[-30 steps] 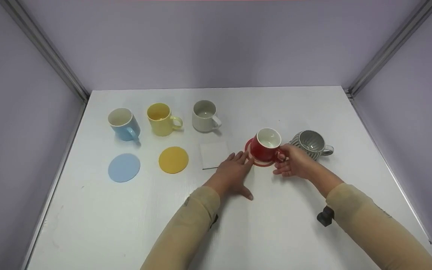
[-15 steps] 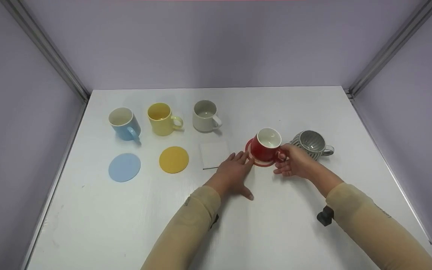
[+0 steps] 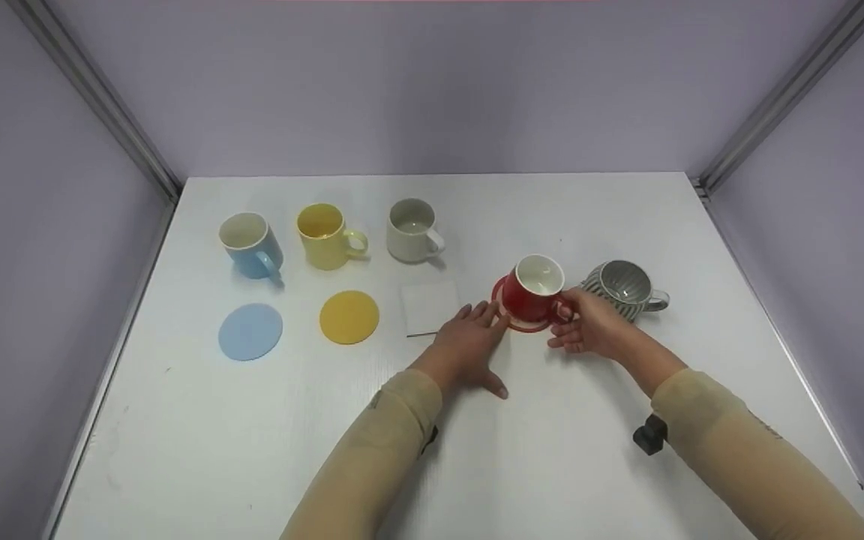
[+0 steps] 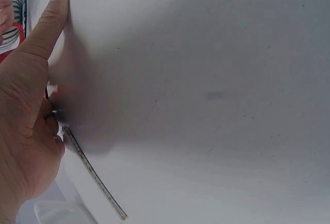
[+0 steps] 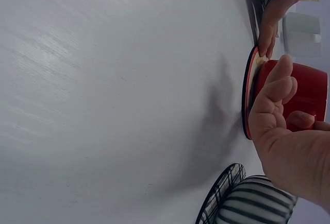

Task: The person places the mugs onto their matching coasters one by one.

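A red mug (image 3: 528, 300) with a white inside stands upright on a round red-rimmed coaster (image 3: 529, 327). My right hand (image 3: 589, 322) pinches its handle between thumb and fingers, and the other fingers are loosely bent below. My left hand (image 3: 469, 345) lies spread on the table, its fingertips touching the coaster's left edge and its thumb pointing away. In the right wrist view the left fingertips press on the coaster (image 5: 249, 90) beside the mug's base. Just right of the right hand stands a grey striped mug (image 3: 623, 289), with a plaid coaster (image 5: 221, 193) under it.
A blue mug (image 3: 252, 247), a yellow mug (image 3: 323, 238) and a pale grey mug (image 3: 411, 232) stand in a row at the back. In front of them lie a blue coaster (image 3: 250, 332), a yellow coaster (image 3: 349, 318) and a square white coaster (image 3: 430, 307). Walls enclose the table.
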A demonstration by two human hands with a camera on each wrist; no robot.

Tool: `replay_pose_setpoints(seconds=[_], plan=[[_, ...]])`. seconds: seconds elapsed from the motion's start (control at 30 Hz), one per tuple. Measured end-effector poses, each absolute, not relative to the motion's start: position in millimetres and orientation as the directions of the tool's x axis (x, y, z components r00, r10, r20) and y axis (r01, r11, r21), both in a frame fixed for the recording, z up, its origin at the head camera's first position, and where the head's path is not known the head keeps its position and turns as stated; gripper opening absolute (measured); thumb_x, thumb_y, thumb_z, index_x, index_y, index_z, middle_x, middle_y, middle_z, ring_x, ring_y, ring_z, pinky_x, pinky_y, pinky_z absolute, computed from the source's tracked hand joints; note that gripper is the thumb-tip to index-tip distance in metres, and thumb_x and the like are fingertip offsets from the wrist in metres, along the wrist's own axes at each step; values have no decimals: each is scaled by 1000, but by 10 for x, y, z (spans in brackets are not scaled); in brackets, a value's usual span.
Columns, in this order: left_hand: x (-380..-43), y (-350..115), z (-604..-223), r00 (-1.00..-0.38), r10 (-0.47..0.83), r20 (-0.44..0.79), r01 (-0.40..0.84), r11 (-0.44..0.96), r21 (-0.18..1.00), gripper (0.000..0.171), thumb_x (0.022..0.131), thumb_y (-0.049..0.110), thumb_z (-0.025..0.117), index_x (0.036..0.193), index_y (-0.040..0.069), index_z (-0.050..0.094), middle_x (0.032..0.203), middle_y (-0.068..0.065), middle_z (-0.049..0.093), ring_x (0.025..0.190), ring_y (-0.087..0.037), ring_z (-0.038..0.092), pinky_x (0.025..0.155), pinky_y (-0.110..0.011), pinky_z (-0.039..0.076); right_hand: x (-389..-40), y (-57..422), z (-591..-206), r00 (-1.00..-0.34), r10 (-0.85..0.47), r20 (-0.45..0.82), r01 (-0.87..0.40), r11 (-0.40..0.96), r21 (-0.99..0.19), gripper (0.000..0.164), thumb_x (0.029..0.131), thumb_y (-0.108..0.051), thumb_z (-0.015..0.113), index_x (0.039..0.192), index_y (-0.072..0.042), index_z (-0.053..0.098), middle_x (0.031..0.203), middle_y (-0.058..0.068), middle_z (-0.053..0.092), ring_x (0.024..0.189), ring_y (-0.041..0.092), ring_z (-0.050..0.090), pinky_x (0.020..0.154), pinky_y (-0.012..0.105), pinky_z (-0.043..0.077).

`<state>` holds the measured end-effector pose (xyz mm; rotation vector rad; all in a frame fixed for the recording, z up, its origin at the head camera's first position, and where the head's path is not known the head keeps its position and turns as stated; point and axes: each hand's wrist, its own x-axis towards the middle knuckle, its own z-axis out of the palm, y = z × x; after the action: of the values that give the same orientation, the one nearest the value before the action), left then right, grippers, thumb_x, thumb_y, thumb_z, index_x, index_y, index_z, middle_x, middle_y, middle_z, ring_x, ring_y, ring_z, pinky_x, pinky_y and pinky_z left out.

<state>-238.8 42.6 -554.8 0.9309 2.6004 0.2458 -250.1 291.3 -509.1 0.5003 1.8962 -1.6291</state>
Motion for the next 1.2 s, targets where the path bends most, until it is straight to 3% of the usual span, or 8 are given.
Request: replay_pose_setpoints(seconds=[0.27,0.5,0.67,0.8,0.97,1.1,1.2], plan=[[-2360,400,-5484,-720,644,-258,590,764,262,130,73,74,86,171,15,23,176,-13,16,163,-28,14,131,-42,12,-2462,2856,-5078,-774,-44,-632,612,203,-764,37,110,-41,38,91,-10,44,84,8,66,85,27,78,76,37,60],[-2329,393,-5486,-735,625,-264,577,780,242,129,73,74,85,170,16,24,176,-11,17,163,-28,14,131,-42,12,-2419,2820,-5109,-794,-45,-606,582,230,-780,42,111,-46,37,111,-6,50,88,8,68,83,23,77,79,38,61],[-2304,393,-5552,-750,621,-228,582,783,220,131,73,79,82,171,17,21,177,-11,15,163,-28,12,131,-42,9,-2342,2819,-5075,-847,-4,-532,494,369,-788,55,113,-50,34,125,1,50,89,8,70,77,18,76,73,34,61],[-2241,328,-5592,-759,622,-192,571,778,261,129,75,79,80,171,17,20,177,-11,16,163,-27,11,131,-42,6,-2209,2786,-5033,-926,105,-363,361,531,-767,62,112,-54,37,132,4,50,94,12,71,74,18,75,67,32,58],[-2163,136,-5545,-765,618,-178,556,775,301,120,81,75,79,170,16,25,176,-12,20,163,-28,13,131,-43,5,-2018,2670,-5021,-987,162,1,116,709,-696,55,111,-47,46,132,3,52,97,15,68,75,24,67,64,33,51],[-2175,-100,-5458,-782,600,-169,548,791,273,112,85,73,75,169,14,30,174,-13,26,162,-29,19,131,-43,8,-1877,2526,-5020,-979,46,199,-93,766,-636,34,109,-34,58,122,-2,59,97,10,68,85,24,63,72,39,53],[-2193,-317,-5357,-802,577,-155,525,805,277,105,89,70,74,168,13,33,172,-14,30,161,-30,23,131,-44,10,-1784,2385,-5059,-959,-132,252,-257,780,-570,29,104,-26,67,123,-4,62,111,10,69,103,26,65,89,45,58]])
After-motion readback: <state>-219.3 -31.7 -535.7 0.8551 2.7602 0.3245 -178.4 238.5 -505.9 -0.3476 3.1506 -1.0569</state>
